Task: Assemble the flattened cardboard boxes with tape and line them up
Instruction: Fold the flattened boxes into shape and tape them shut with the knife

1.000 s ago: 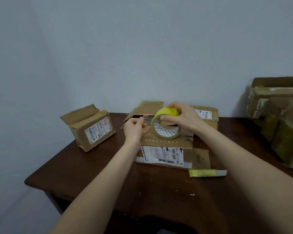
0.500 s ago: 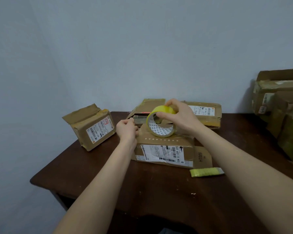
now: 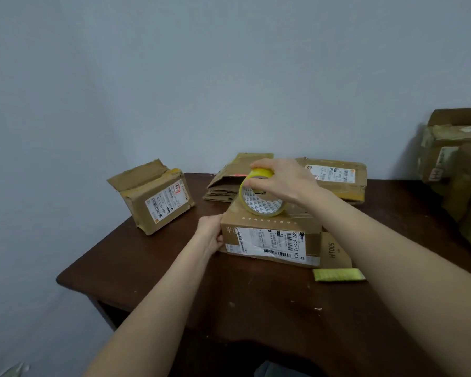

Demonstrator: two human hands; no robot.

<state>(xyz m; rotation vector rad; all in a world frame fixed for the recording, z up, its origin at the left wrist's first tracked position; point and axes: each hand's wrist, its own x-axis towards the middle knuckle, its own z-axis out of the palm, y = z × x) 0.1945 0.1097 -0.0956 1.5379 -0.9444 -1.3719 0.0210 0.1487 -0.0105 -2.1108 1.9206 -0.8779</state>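
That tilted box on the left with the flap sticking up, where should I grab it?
Probably grip the tilted box by its body, thumb and fingers on opposite side walls, coming from above and in front, since its broad face tilts toward you. The raised flap looks torn, so it would likely bend.

1. This looks like a plain room in a home, used for packing; bare pale blue-grey walls [image 3: 229,77] meet in a corner.
2. A dark wooden table [image 3: 256,308] with a scuffed top stands against them.
3. Worn, used shipping cartons carry address labels: a taped box [image 3: 158,202], flattened cardboard [image 3: 229,183], and a pile of boxes [image 3: 457,164] at the right.
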